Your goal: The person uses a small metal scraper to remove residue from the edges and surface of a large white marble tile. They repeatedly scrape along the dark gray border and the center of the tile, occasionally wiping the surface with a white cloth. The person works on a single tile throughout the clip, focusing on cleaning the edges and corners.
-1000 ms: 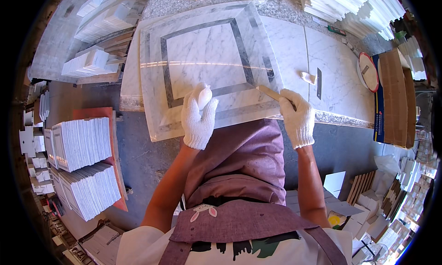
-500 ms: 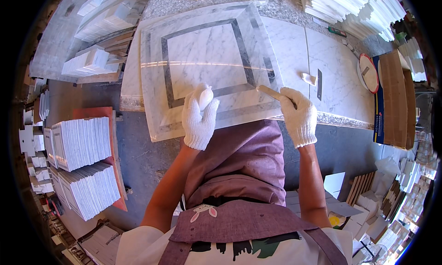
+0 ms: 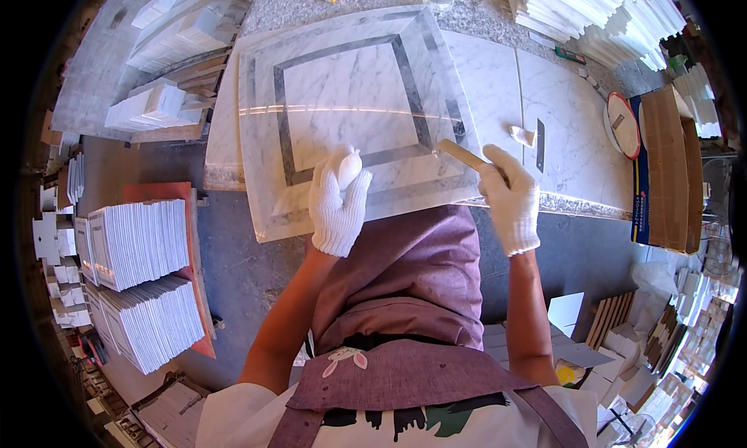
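Note:
A glossy marble tile [image 3: 350, 98] with a dark grey frame pattern lies tilted on the worktop, its near edge overhanging toward me. My left hand [image 3: 339, 207], in a white knit glove, is closed around a rounded white thing with a small tip [image 3: 349, 168] above the tile's near side. I cannot make out its exact kind. In my right hand [image 3: 511, 203], gloved too, is a flat, narrow, tan blade-like tool [image 3: 462, 154]. Its tip sits at the near right corner of the dark frame; whether it touches the tile is unclear.
Pale marble slabs [image 3: 576, 129] cover the worktop at right, bearing a dark metal strip [image 3: 540, 145], a crumpled white scrap [image 3: 522, 136] and a red-rimmed round dish [image 3: 622, 126]. A cardboard box [image 3: 669, 168] stands beyond. Stacked tiles [image 3: 140, 242] rest on a red pallet at left.
My right hand has shifted slightly right, and more of the tan tool shows beyond its fingers. The left hand has dropped a touch; the tile has barely moved.

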Demonstrator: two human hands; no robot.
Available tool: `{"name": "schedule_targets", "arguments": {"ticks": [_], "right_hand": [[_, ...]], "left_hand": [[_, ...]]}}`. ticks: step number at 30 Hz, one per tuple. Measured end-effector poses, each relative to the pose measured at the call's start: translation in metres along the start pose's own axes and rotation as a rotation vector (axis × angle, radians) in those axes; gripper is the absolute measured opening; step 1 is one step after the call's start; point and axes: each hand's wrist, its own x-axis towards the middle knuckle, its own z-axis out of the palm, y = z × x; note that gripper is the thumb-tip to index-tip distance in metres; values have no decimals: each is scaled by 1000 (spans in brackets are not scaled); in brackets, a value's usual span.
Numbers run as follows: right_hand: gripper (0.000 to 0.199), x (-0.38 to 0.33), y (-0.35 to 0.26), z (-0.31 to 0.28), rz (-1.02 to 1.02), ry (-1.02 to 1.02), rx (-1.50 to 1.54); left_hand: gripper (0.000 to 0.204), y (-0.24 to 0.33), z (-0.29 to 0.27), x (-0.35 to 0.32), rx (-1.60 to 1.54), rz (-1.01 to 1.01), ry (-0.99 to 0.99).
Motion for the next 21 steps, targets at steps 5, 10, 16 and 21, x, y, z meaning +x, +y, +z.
{"name": "schedule_targets", "arguments": {"ticks": [5,10,16,21], "right_hand": [[24,-10,8,-14,277,-206,758],[12,-21,38,-31,395,-194,1031],[9,17,52,-124,204,184,942],[38,78,70,-245,-31,758,271]], "left_hand": [[35,1,-1,2,-15,-2,1],[34,-9,3,-5,-78,-12,13],[32,-6,2,-7,-119,-120,-24],[37,-4,-3,-7,-89,-203,-48]]}}
